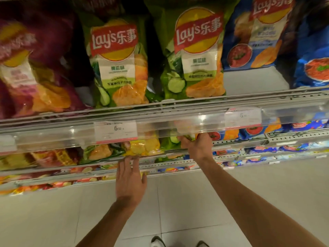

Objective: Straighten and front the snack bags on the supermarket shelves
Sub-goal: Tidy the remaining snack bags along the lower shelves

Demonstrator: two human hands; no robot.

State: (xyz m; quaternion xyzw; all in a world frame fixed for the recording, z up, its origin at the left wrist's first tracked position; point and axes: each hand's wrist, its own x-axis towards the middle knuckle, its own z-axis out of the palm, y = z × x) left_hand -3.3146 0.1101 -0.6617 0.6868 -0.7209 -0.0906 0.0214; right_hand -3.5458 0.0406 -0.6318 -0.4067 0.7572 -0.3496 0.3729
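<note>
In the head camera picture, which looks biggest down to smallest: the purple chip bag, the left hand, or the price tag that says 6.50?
1. Purple chip bag, though it sits nearest the camera.
2. Left hand.
3. Price tag.

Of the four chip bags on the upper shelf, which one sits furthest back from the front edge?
The blue bag: bare shelf shows in front of it, while the purple bag and both green bags reach the edge.
</note>
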